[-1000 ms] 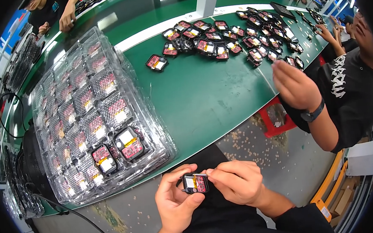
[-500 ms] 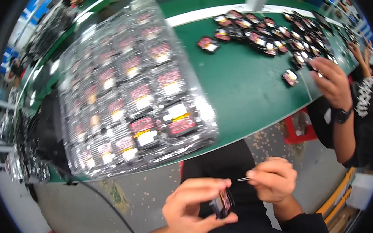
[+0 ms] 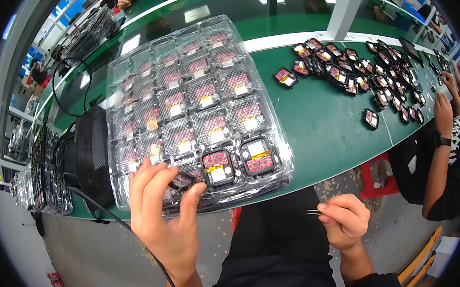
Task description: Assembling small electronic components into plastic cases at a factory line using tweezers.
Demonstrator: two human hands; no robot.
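Observation:
My left hand [image 3: 163,215] is closed on a small black square electronic module [image 3: 183,181] between thumb and fingers, low over the front row of a clear plastic blister tray [image 3: 287,161]. Beside it in that row sit two uncovered black modules: one module [image 3: 218,167] and, to its right, another module [image 3: 257,156], each showing a red circuit board, a white part and yellow tape. Over my lap, my right hand [image 3: 344,218] pinches thin metal tweezers [image 3: 313,212], their tips pointing left. Whether the held module touches the tray cannot be made out.
A heap of similar modules [image 3: 337,74] covers the back right of the green table [image 3: 325,131]. A black bag [image 3: 92,153] with a cable [image 3: 112,215] stands left of the tray, near stacked trays [image 3: 38,178]. At the right, a co-worker's hand [image 3: 443,112] works. A red stool [image 3: 376,181] stands below.
My left hand has carried the module from over my lap up and left to the tray's front row. My right hand stays over my lap with the tweezers. The view has shifted.

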